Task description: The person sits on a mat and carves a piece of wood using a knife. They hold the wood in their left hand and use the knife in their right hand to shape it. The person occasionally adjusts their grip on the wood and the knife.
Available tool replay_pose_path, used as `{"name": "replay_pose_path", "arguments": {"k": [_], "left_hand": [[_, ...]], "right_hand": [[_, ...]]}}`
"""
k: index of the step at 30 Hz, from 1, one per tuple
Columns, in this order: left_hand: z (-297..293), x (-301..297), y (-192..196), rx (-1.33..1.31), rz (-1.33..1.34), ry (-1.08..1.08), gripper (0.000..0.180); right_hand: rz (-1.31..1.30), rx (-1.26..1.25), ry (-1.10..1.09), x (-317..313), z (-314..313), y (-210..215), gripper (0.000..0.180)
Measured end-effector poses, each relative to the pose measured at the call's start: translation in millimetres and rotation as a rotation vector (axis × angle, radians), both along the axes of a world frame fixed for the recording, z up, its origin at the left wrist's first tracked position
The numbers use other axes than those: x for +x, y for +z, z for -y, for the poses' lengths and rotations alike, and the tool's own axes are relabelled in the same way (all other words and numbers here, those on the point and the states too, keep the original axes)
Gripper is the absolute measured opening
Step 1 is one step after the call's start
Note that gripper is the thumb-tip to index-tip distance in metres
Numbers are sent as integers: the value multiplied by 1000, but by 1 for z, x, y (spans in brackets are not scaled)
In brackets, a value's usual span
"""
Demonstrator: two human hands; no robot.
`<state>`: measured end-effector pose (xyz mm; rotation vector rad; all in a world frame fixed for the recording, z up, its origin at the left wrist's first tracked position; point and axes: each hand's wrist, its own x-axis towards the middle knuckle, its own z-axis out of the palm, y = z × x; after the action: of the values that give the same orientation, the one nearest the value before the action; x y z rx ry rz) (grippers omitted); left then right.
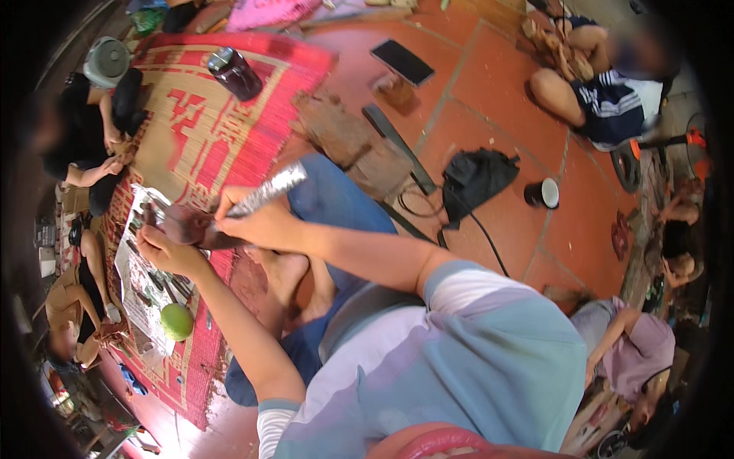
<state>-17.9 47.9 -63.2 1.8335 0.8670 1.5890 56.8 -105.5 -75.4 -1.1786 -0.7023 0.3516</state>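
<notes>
My left hand (164, 249) is closed around a reddish-brown carved wooden piece (186, 223) with a rounded form, held over my lap's left side. In my right hand (260, 223) is a thick silver-wrapped handheld tool (269, 191), gripped like a pen. Its working end points at the carving, but the tip is hidden by my fingers and the wood. Just left of my hands, several slim carving tools (177, 287) lie on white printed paper (138, 310). A green round fruit (177, 322) rests at the paper's near edge.
A red and tan woven mat (172, 115) bears a dark lidded jar (234, 74). On the tiled floor are a black phone (403, 62), a black cloth bag (475, 180) beside a cable (489, 243), and a cup (542, 193). Several other people sit around, some handling brown pieces.
</notes>
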Motion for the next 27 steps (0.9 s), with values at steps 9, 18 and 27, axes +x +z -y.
{"name": "replay_pose_path", "arguments": {"k": [9, 18, 27], "left_hand": [[2, 0, 5, 3, -17, 86, 40], [-28, -8, -10, 46, 10, -84, 36], [-20, -5, -7, -35, 52, -180, 34]], "right_hand": [[-232, -37, 127, -2, -5, -4, 9], [-245, -31, 107, 4, -7, -4, 8], [-288, -41, 134, 12, -7, -11, 10]]}}
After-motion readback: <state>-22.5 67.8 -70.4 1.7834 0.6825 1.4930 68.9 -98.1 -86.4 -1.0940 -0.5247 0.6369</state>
